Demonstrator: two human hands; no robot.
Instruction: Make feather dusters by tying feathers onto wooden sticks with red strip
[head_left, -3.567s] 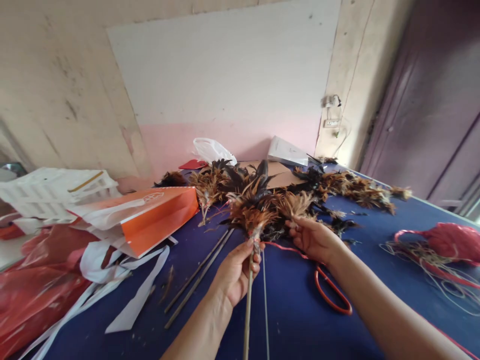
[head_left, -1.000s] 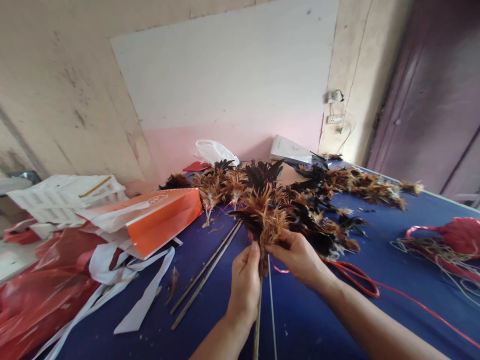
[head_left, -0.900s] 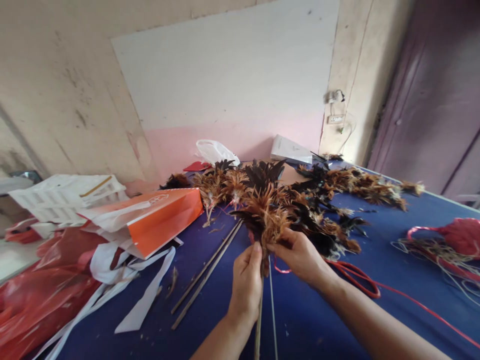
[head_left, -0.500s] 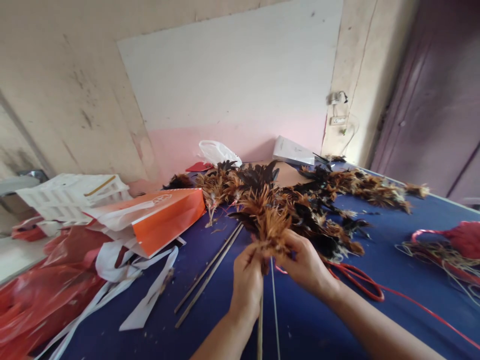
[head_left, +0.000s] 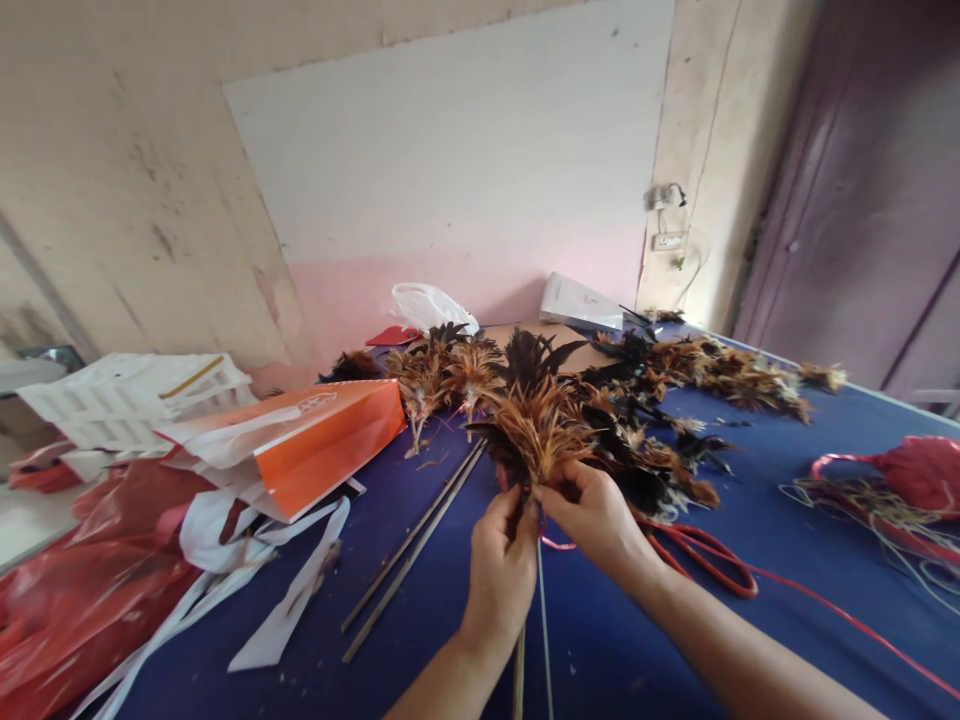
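Scuffed, cream-painted wall (head_left: 135,160) fills the background of the head view, rising behind the orange-and-white paper bag (head_left: 330,440) that lies on its side. Above and beyond that bag the wall carries a large panel (head_left: 450,150), white on top and pale pink below. Well to the bag's right are a wall socket (head_left: 669,241) and a purple door or cabinet (head_left: 847,200).

Under the bag spreads a blue tabletop (head_left: 637,650), specked with small debris. Left of the bag sits a white slatted crate (head_left: 112,400); nearer the viewer than the bag is a crumpled red plastic bag (head_left: 90,590). Two thin sticks (head_left: 412,555) lie in front of the bag, to its right. Feather tufts (head_left: 472,375) stand just beside its right end, and a pile of loose feathers (head_left: 720,375) stretches farther right. Well right of the bag are a red loop (head_left: 724,555) and pink string (head_left: 919,470).

Right of the bag and nearer, the feather bundle (head_left: 540,425) fans out, rusty brown with glossy black plumes at its tip. The left hand (head_left: 502,560) is closed around its base, with a wooden stick (head_left: 519,670) running down beneath; the right hand (head_left: 596,515) pinches the base between thumb and finger.
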